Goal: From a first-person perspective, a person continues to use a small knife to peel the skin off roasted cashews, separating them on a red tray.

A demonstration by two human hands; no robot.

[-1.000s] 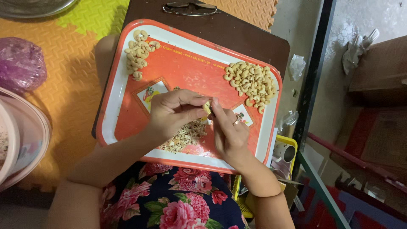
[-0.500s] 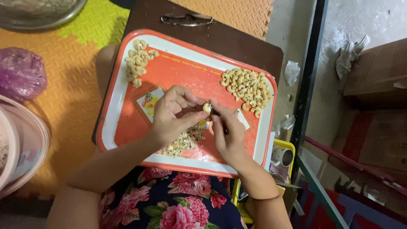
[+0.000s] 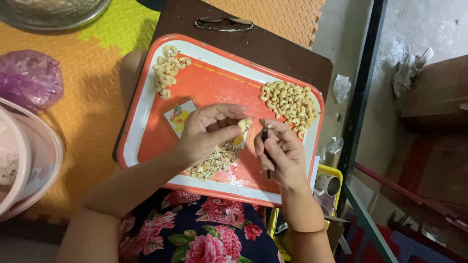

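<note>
My left hand (image 3: 207, 131) pinches a pale cashew nut (image 3: 243, 124) at its fingertips, over the middle of an orange tray (image 3: 146, 117) with a white rim. A little to its right, my right hand (image 3: 282, 153) grips a thin dark scraping tool (image 3: 266, 146), its tip close to the nut. Below my hands lies a heap of flaky skin scraps (image 3: 214, 163). One pile of cashews (image 3: 167, 68) sits at the tray's far left corner, a larger pile of cashews (image 3: 290, 102) at its far right.
The tray rests on a dark brown clipboard (image 3: 253, 44) over orange and green foam mats (image 3: 83, 92). A purple plastic bag (image 3: 29, 78) and a pink basin (image 3: 24, 160) lie left. A metal bowl (image 3: 53, 12) is at top left. A dark metal frame (image 3: 363, 92) runs along the right.
The view has tilted slightly, so the tray sits lower in frame. My hands have drawn slightly apart, the nut staying in the left hand and the tool in the right.
</note>
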